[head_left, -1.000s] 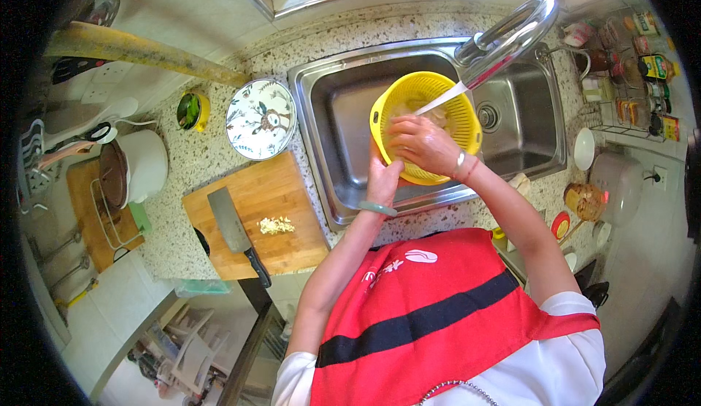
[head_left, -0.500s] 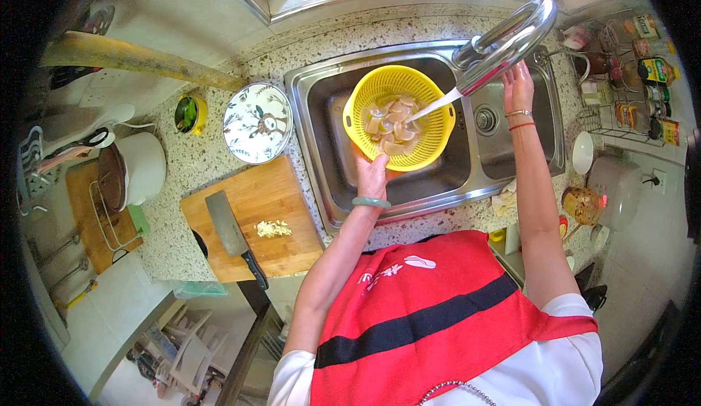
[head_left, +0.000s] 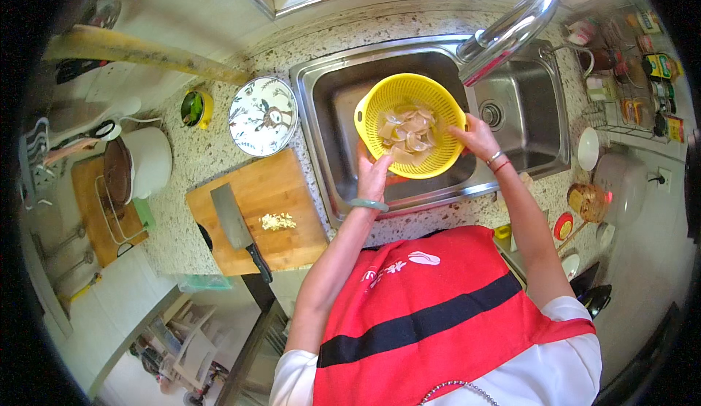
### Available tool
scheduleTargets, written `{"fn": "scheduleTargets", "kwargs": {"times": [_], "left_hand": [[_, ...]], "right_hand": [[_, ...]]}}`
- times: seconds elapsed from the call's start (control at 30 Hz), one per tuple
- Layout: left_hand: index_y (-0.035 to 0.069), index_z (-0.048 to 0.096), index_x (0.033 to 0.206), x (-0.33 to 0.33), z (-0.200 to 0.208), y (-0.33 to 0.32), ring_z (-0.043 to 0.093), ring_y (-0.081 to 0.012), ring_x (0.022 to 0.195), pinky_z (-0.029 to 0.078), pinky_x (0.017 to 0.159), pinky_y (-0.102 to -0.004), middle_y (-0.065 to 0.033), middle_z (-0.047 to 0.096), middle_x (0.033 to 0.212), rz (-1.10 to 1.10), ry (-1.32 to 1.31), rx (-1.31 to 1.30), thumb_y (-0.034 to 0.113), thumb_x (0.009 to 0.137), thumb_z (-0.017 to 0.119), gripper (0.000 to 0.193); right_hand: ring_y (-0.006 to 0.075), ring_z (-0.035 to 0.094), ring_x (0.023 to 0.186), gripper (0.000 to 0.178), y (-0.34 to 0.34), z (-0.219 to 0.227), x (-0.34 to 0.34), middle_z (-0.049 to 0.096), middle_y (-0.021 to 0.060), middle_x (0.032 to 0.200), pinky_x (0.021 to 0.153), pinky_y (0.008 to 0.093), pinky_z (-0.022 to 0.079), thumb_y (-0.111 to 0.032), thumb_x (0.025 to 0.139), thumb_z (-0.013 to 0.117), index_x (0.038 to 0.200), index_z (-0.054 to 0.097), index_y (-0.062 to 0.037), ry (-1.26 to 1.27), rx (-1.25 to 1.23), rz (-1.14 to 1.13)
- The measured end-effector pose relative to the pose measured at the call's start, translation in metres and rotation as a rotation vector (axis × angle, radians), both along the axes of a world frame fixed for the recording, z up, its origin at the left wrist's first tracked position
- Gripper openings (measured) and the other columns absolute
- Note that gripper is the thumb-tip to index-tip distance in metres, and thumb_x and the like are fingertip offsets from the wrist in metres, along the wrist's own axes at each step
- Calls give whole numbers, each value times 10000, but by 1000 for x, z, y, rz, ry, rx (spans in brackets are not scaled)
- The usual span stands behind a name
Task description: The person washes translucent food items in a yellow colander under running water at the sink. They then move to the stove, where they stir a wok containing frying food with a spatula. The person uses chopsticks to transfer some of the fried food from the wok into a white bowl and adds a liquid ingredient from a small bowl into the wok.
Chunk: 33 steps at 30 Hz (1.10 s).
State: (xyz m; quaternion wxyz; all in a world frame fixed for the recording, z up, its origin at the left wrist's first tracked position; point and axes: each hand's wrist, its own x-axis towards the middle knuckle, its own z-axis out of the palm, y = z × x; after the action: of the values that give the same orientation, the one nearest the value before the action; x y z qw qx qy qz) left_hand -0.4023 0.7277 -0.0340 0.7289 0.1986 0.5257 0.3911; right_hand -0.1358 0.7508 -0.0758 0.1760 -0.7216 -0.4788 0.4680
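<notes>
A yellow colander point(head_left: 405, 89) is held over the left basin of the steel sink point(head_left: 332, 114). Thin, pale brownish slices point(head_left: 410, 132) lie heaped in its bottom; I cannot make out which food they are. My left hand point(head_left: 374, 176), below a green bangle, grips the near left side of the colander, thumb on the rim and fingers hidden beneath. My right hand point(head_left: 478, 138) has hold of its right edge. Beyond the right hand the chrome faucet point(head_left: 504, 41) arches over the sink, with no stream showing from its spout.
Left of the sink, a cutting board point(head_left: 299, 187) bears a cleaver point(head_left: 232, 216) and chopped pale bits point(head_left: 277, 221). Behind it are a patterned round plate point(head_left: 261, 117) and a yellow cup point(head_left: 196, 109) with green contents. A spice rack point(head_left: 635, 92) and a jar point(head_left: 586, 201) stand at right.
My right hand has come from behind the faucet to the colander's right edge. The water stream has stopped. The colander has shifted slightly right and nearer.
</notes>
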Motion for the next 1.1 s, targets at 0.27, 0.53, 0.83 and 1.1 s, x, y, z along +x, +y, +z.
{"fn": "scheduleTargets", "kwargs": {"times": [0.27,0.53,0.83,1.1], "left_hand": [[96,368,1404,-35,-4,-4,547,-270,1153,533,836,-401,-128,449,1383,52,167,-76,591,949,399,673],[67,445,1332,-63,-18,-6,508,-229,1174,476,912,-389,-112,499,1309,162,193,35,354,990,493,449],[47,564,1148,-69,-37,-19,565,-109,969,506,784,-275,-42,622,1062,357,253,61,252,963,568,277],[65,586,1063,-91,-34,-23,510,-67,626,405,505,-200,-12,578,948,242,252,-16,20,826,624,244]], "right_hand": [[56,368,353,112,-27,14,-7,534,32,581,316,214,283,-89,807,583,878,585,-3,759,-370,-498],[102,542,433,178,-35,6,-58,626,49,676,359,236,398,-101,822,566,963,601,3,280,119,-429],[82,545,456,170,-11,28,-101,638,34,697,373,218,396,-127,867,599,1006,602,-30,578,128,-410],[67,562,518,217,30,81,-227,648,31,762,421,195,404,-202,918,610,1051,585,-33,841,65,-119]]}}
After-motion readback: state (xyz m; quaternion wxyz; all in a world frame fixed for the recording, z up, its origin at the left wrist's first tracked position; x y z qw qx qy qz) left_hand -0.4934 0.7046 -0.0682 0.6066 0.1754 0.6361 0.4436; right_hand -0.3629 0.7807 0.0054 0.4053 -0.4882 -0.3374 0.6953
